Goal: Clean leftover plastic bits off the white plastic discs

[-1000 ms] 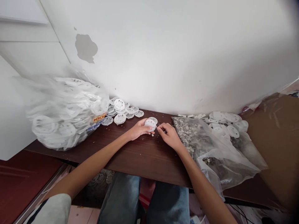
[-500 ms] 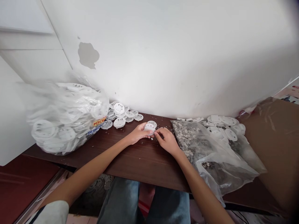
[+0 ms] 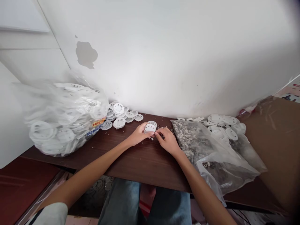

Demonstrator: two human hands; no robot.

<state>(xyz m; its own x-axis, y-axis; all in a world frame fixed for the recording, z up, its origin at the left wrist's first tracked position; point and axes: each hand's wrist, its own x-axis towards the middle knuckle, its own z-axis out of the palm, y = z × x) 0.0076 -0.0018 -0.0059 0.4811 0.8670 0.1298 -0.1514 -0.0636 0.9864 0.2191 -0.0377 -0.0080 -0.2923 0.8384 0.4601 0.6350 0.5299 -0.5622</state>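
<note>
Between thumb and fingers, my left hand grips a round white plastic disc with small slots, tilted toward me just over the table. My right hand is closed in a pinch at the disc's lower right edge; whatever its fingertips hold is too small to make out. Just behind the held disc, another white disc shows in part. Small dark and pale bits lie on the table around my right fingers.
A clear plastic bag full of white discs stands at left, beside a loose pile of discs. On the right, a clear bag of small metal parts lies before more white pieces. A cardboard box borders the right side.
The held disc has tilted slightly, so more of its slotted face shows. Both hands stay in nearly the same place, and the view has shifted a little.
</note>
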